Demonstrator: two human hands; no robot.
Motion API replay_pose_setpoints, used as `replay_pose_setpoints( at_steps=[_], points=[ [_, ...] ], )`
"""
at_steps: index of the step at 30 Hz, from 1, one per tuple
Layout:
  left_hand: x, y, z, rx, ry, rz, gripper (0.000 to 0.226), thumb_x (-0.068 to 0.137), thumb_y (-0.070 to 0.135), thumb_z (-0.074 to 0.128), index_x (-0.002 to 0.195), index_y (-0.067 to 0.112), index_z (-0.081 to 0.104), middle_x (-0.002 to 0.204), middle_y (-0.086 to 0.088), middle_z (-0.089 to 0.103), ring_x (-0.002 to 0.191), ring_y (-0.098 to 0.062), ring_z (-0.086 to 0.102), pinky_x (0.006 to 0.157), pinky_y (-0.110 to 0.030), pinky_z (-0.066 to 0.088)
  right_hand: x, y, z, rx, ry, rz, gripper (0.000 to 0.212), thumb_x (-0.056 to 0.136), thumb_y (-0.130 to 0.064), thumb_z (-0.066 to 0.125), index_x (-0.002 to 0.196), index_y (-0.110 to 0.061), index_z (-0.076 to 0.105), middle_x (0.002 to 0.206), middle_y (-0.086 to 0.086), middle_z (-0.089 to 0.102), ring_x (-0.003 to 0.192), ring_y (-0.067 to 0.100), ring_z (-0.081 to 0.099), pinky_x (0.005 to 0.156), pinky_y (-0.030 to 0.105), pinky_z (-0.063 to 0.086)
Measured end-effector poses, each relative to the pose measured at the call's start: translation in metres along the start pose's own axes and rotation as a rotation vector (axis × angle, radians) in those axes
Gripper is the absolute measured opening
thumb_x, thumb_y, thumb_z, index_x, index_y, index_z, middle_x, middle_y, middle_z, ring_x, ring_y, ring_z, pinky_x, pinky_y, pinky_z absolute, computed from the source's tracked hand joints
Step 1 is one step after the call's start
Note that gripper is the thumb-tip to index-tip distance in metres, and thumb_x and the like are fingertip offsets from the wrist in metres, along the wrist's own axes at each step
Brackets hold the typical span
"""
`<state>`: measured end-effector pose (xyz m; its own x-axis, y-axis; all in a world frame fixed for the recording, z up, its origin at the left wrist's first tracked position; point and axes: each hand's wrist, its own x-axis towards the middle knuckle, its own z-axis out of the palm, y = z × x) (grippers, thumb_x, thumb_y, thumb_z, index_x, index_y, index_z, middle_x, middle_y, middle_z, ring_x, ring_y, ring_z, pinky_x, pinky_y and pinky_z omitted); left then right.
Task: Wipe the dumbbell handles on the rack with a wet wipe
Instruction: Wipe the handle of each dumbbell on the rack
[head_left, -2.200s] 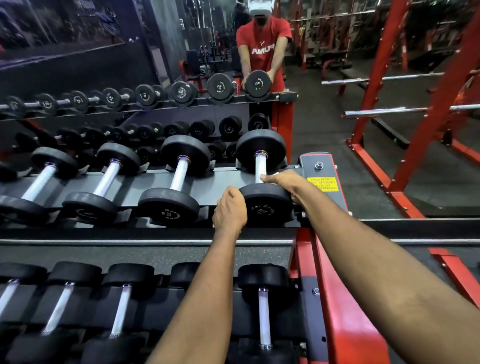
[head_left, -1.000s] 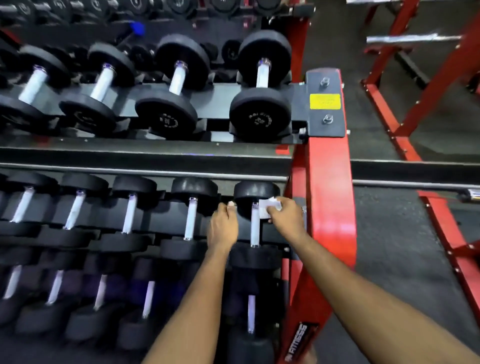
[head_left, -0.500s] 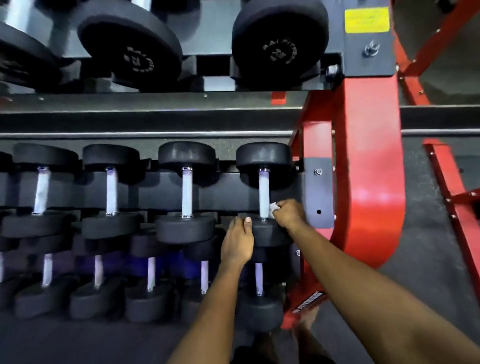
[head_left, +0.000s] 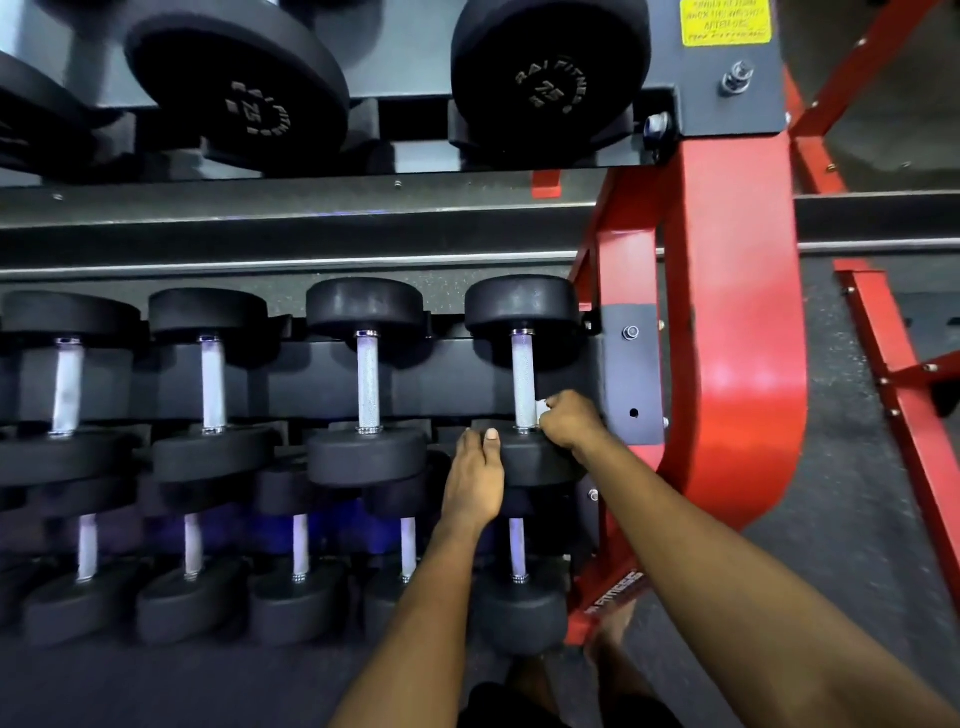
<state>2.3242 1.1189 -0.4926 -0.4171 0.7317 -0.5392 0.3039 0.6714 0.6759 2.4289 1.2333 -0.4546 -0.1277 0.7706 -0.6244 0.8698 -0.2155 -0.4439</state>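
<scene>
- The right hand (head_left: 571, 420) is curling its fingers (head_left: 560, 404) around a small white wet wipe (head_left: 541, 408) and pinching it against the lower end of a knurled silver handle (head_left: 522, 376).
- That handle is joining the two heads of a black round-headed dumbbell (head_left: 522, 306), which is lying at the right end of the middle shelf of the red and grey steel rack (head_left: 727, 312).
- The left hand (head_left: 475, 480) is resting against the left side of that dumbbell's near head, its fingers lying fairly straight and gripping nothing.
- Three similar black dumbbells (head_left: 366, 384) are lying in a row to the left on the same shelf.
- Larger black dumbbells marked 75 (head_left: 550, 78) are sitting on the shelf above, beside a yellow label (head_left: 726, 21).
</scene>
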Motion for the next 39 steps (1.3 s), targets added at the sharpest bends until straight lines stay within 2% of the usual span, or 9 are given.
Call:
replay_pose_setpoints(
  at_steps=[3,5,10,16,19,22,28,33,39],
  points=[
    [0.001,-0.002,0.000,-0.001,-0.003,0.000,0.060,0.105,0.047,0.024,0.146,0.006,0.039,0.152,-0.013,0.041,0.141,-0.027,0.036,0.117,-0.043,0.028,-0.007,0.006,0.002,0.033,0.063,-0.007,0.019,0.083,-0.012,0.059,0.095,-0.009,0.074,0.100,0.018,0.072,0.098,0.035,0.065,0.079,0.033,0.051],
    [0.001,-0.003,0.001,0.000,-0.002,0.004,0.058,0.106,0.045,0.024,0.144,0.006,0.041,0.150,-0.013,0.043,0.139,-0.028,0.038,0.116,-0.042,0.029,-0.009,0.006,0.003,0.030,0.076,-0.001,0.022,0.085,-0.013,0.060,0.102,-0.011,0.074,0.105,0.016,0.071,0.101,0.035,0.065,0.083,0.034,0.051],
    [0.000,-0.002,0.000,0.006,0.012,0.029,0.053,0.107,0.042,0.025,0.141,0.007,0.045,0.146,-0.012,0.046,0.135,-0.027,0.042,0.111,-0.037,0.032,-0.002,-0.002,-0.002,-0.024,-0.042,-0.029,0.027,0.089,-0.010,0.056,0.111,-0.008,0.071,0.117,0.018,0.068,0.111,0.035,0.061,0.085,0.031,0.047],
    [0.002,-0.004,0.001,0.019,0.019,0.038,0.055,0.107,0.043,0.025,0.144,0.006,0.042,0.151,-0.012,0.042,0.138,-0.027,0.039,0.115,-0.038,0.029,-0.006,0.001,-0.004,-0.104,-0.008,-0.039,0.023,0.087,-0.016,0.057,0.104,-0.009,0.071,0.111,0.017,0.069,0.106,0.035,0.063,0.086,0.034,0.051],
    [0.002,-0.003,0.001,0.021,0.021,0.042,0.053,0.107,0.041,0.025,0.141,0.005,0.045,0.147,-0.013,0.045,0.135,-0.028,0.042,0.111,-0.036,0.031,-0.002,-0.002,-0.006,-0.092,-0.092,-0.052,0.027,0.089,-0.013,0.055,0.111,-0.011,0.070,0.115,0.016,0.068,0.108,0.033,0.062,0.086,0.030,0.048],
    [0.001,-0.003,0.001,0.015,0.025,0.047,0.051,0.107,0.040,0.026,0.138,0.005,0.046,0.145,-0.013,0.047,0.133,-0.028,0.043,0.110,-0.036,0.032,0.002,-0.002,-0.008,-0.071,-0.139,-0.051,0.024,0.087,-0.013,0.058,0.107,-0.012,0.072,0.112,0.015,0.070,0.104,0.031,0.064,0.083,0.030,0.050],
    [0.001,-0.003,0.002,0.025,0.024,0.029,0.053,0.107,0.042,0.024,0.138,0.005,0.045,0.147,-0.014,0.044,0.135,-0.029,0.041,0.112,-0.039,0.032,-0.005,0.000,-0.002,-0.186,-0.015,-0.068,0.026,0.084,-0.013,0.058,0.106,-0.011,0.072,0.110,0.016,0.070,0.106,0.034,0.064,0.086,0.034,0.052],
    [-0.001,0.000,0.002,0.021,0.032,0.033,0.049,0.107,0.039,0.025,0.134,0.005,0.047,0.142,-0.014,0.048,0.131,-0.029,0.044,0.107,-0.036,0.032,0.000,-0.005,-0.006,-0.111,-0.096,-0.063,0.028,0.089,-0.013,0.058,0.115,-0.009,0.070,0.118,0.017,0.068,0.110,0.034,0.062,0.089,0.032,0.049],
    [0.000,-0.002,0.005,0.001,0.041,0.029,0.051,0.107,0.039,0.025,0.135,0.003,0.047,0.143,-0.015,0.047,0.132,-0.030,0.044,0.109,-0.036,0.032,-0.012,0.002,-0.002,-0.143,0.011,-0.101,0.026,0.086,-0.009,0.057,0.108,-0.008,0.072,0.111,0.020,0.069,0.106,0.037,0.062,0.088,0.037,0.051]
  ],
)
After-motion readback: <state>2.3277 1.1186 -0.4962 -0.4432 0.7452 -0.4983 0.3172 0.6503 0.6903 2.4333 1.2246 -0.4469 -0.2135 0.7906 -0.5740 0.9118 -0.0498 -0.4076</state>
